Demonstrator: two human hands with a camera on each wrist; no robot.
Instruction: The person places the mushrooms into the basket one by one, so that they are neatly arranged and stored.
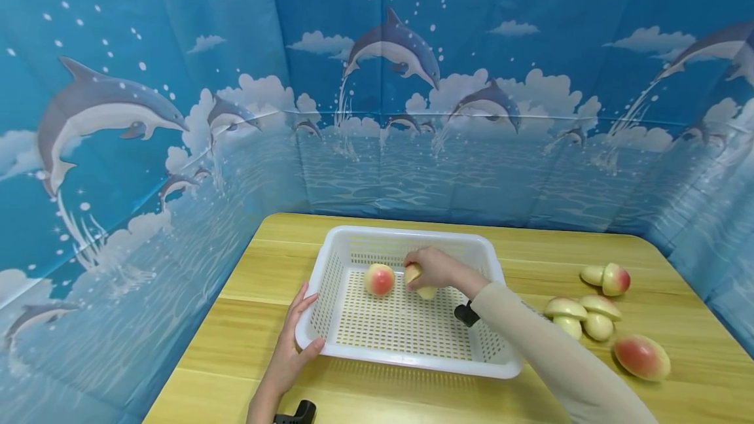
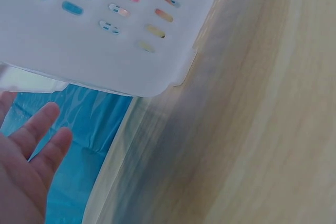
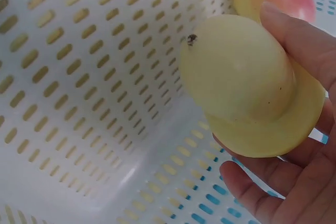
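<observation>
A white slotted plastic basket (image 1: pixel 406 360) stands on the wooden table. My right hand (image 1: pixel 436 268) is inside it, gripping a pale yellow toy mushroom (image 3: pixel 239 69) by its cap, with the rounded stem facing the right wrist camera. To the left of that hand, a round yellow-and-red piece (image 1: pixel 379 279), peach-like from above, lies on the basket floor; whether it has a stem is hidden. My left hand (image 1: pixel 287 349) is at the basket's near left corner, fingers spread along the left side and thumb by the front rim. In the left wrist view its fingers (image 2: pixel 55 145) look extended.
Right of the basket, several toy mushrooms lie on the table, among them one on its side (image 1: pixel 607 279) and a pair standing together (image 1: pixel 583 318). A red-and-yellow oval piece (image 1: pixel 642 357) lies nearer. A blue dolphin-print curtain (image 1: pixel 471 169) surrounds the table's far sides.
</observation>
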